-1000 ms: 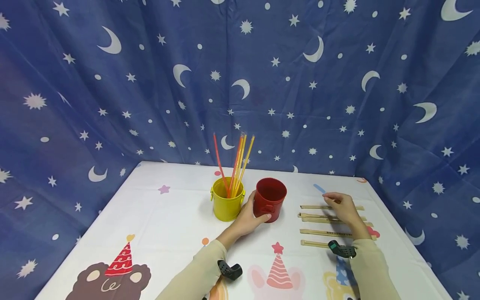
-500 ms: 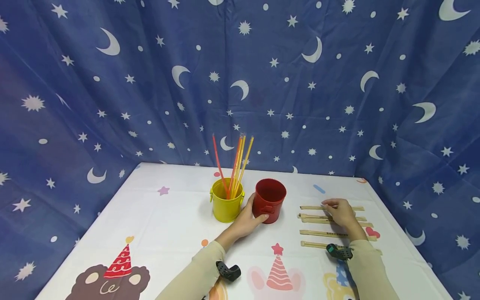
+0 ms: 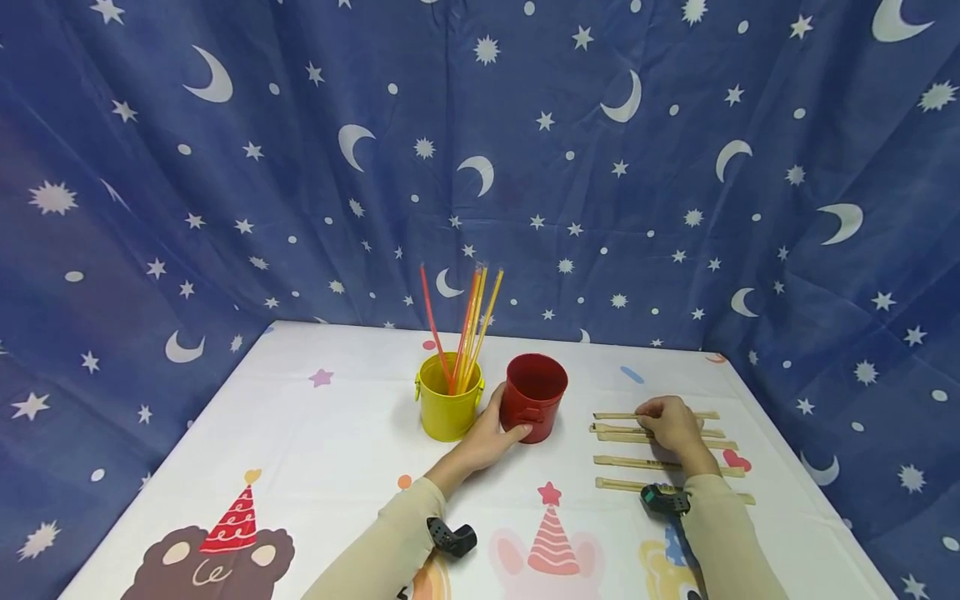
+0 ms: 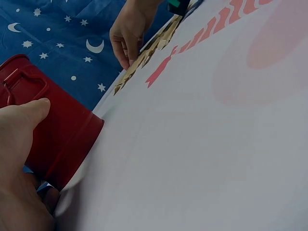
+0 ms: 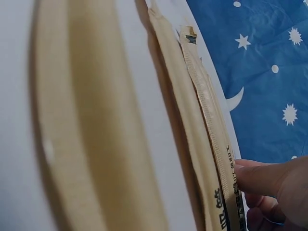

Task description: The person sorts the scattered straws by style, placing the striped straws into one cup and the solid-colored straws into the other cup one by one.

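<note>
My left hand (image 3: 483,437) grips a small red metal bucket (image 3: 534,400), thumb across its front near the handle and fingers round its left side. In the left wrist view the bucket (image 4: 62,130) stands tilted by the camera angle, with the thumb on its wall. On the right my right hand (image 3: 671,425) reaches over a row of long tan paper-wrapped sticks (image 3: 637,461) with dark printing. Its thumb and fingers pinch at the farthest wrapped stick (image 3: 611,415). The right wrist view has the fingertips (image 5: 245,168) right at the printed wrapper's edge.
Left of the red bucket stands a yellow bucket (image 3: 446,417) holding several red and yellow sticks (image 3: 468,333) in clear wrap. A white printed cloth (image 3: 337,433) covers the table. A blue star-and-moon curtain (image 3: 480,125) hangs behind and at both sides.
My right hand has come down and slightly toward me, from above the far wrapped stick onto it. The left hand keeps its grip on the red bucket. The head view has shifted slightly.
</note>
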Available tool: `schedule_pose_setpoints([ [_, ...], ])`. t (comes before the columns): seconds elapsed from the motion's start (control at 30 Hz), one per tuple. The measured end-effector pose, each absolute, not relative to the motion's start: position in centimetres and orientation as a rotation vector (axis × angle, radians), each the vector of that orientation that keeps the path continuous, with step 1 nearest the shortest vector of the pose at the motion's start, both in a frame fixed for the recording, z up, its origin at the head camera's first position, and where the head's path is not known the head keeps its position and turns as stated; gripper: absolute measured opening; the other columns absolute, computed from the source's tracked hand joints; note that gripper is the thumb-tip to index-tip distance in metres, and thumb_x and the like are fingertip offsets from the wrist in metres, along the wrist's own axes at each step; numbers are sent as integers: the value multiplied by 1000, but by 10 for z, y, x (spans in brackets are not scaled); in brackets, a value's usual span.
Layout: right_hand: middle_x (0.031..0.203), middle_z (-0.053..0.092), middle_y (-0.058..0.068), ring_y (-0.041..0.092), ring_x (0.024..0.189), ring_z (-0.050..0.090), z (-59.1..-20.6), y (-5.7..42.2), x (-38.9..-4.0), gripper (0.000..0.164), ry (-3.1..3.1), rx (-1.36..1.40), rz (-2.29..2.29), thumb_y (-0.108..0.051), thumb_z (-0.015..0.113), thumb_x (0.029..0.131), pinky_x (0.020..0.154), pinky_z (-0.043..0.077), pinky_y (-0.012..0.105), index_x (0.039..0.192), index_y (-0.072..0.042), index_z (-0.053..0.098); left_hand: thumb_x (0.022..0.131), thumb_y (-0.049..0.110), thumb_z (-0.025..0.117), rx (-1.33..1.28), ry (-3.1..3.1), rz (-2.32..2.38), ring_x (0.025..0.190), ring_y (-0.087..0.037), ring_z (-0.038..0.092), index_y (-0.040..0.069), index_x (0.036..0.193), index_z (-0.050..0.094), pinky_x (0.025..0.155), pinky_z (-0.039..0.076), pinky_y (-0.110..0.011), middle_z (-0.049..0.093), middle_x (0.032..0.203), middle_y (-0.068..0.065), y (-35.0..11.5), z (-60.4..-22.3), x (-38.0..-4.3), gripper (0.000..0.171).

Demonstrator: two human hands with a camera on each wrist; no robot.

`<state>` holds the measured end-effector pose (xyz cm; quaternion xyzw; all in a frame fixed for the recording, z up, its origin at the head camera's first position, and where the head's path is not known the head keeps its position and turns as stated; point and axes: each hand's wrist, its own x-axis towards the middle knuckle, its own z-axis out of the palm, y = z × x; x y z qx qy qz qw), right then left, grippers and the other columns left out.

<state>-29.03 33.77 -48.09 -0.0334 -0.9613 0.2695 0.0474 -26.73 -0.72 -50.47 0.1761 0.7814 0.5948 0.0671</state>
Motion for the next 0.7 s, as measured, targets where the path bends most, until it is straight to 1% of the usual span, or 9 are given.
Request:
schedule_pose_setpoints([
  [0.1,86,75,14,31,83,67,-481,337,-291,10,-2932,-81,798,-8,71,91,82,36,53,96,-2,77,97,28,66,526,2359,1779,156,-30,25,15,163,13,126,26,-55,29,167,-7,-8,-504,-268,86],
  [0.23,84,74,11,20,73,63,-481,338,-292,7,-2961,-17,771,-5,70,91,74,46,40,95,-2,75,97,30,66,523,2356,1761,157,-30,24,16,163,11,127,25,-55,28,167,-7,-8,-504,-268,87],
  [0.3,81,73,9,15,68,61,-481,338,-292,6,-2982,23,760,-4,69,91,70,47,36,94,-2,74,97,31,66,525,2357,1754,156,-30,24,16,163,11,127,25,-55,28,167,-7,-8,-504,-268,87],
  [0.37,78,72,8,13,65,60,-480,339,-292,5,-2986,79,759,-2,69,91,67,47,33,94,-1,74,97,31,66,524,2361,1751,156,-30,24,16,163,12,126,25,-56,28,167,-7,-8,-504,-268,87],
  [0.43,79,70,8,14,64,59,-478,338,-292,5,-2974,127,759,-1,69,91,65,48,32,94,-1,73,97,31,65,519,2362,1747,156,-30,24,16,163,11,126,25,-56,28,167,-7,-8,-504,-267,87],
  [0.53,86,67,13,18,70,59,-474,336,-290,5,-2888,199,746,1,69,90,64,47,32,94,0,72,97,31,65,519,2364,1744,156,-30,24,16,163,11,126,25,-56,28,167,-7,-8,-504,-267,87],
  [0.6,89,66,15,20,75,58,-470,334,-289,5,-2799,216,749,1,69,90,67,47,34,94,0,72,97,30,66,522,2364,1744,156,-31,24,15,163,11,126,26,-56,27,167,-8,-8,-504,-266,87],
  [0.7,92,67,17,21,79,57,-462,329,-288,6,-2643,237,790,1,71,90,73,52,37,95,0,74,97,30,66,515,2365,1741,157,-29,24,16,164,10,126,26,-55,27,168,-7,-8,-504,-265,88],
])
